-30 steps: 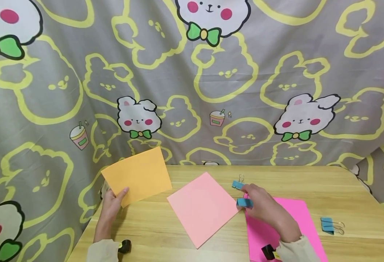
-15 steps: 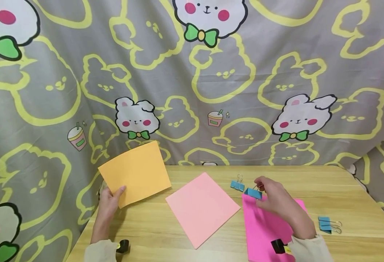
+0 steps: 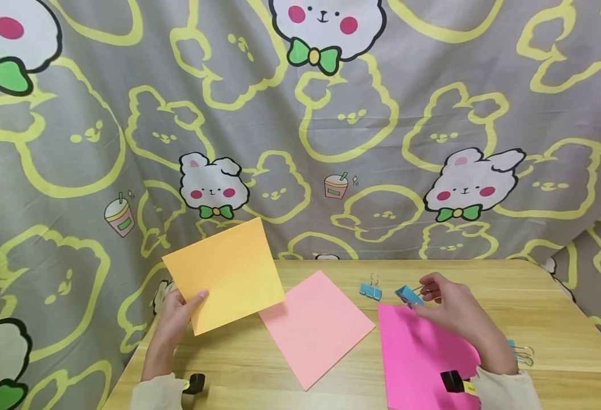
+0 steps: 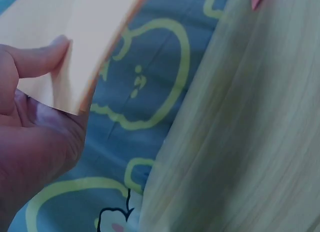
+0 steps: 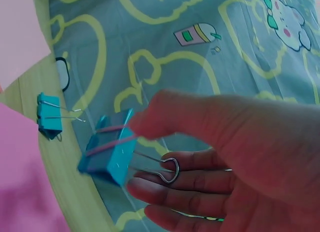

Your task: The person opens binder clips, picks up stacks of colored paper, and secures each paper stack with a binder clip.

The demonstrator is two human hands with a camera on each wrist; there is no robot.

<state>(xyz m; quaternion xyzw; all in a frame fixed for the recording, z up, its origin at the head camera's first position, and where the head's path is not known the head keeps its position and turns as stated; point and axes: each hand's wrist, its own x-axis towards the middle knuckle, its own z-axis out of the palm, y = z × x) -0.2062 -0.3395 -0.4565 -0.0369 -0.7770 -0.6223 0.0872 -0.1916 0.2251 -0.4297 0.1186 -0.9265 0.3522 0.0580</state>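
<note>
Between the thumb and fingers of my left hand (image 3: 175,316) is a sheet-like orange paper (image 3: 229,279), raised and tilted over the table's left side. In the left wrist view the thumb lies on its face and the fingers are behind it. My right hand (image 3: 456,307) holds a blue binder clip (image 3: 408,295) above the far edge of the magenta paper (image 3: 423,359). The right wrist view shows the thumb at one wire handle of the binder clip (image 5: 107,152) and the fingers by the other. A pale pink paper (image 3: 316,336) lies turned cornerwise between the hands.
A second blue binder clip (image 3: 370,291) stands on the wooden table (image 3: 551,302) behind the papers. Another clip (image 3: 523,354) lies at the right, partly hidden by the right forearm. A patterned curtain (image 3: 290,131) hangs along the back and left.
The right hand has moved right and slightly away with its binder clip, from the pale pink paper's right corner. The orange paper has shifted right, now overlapping the pale pink paper in the head view.
</note>
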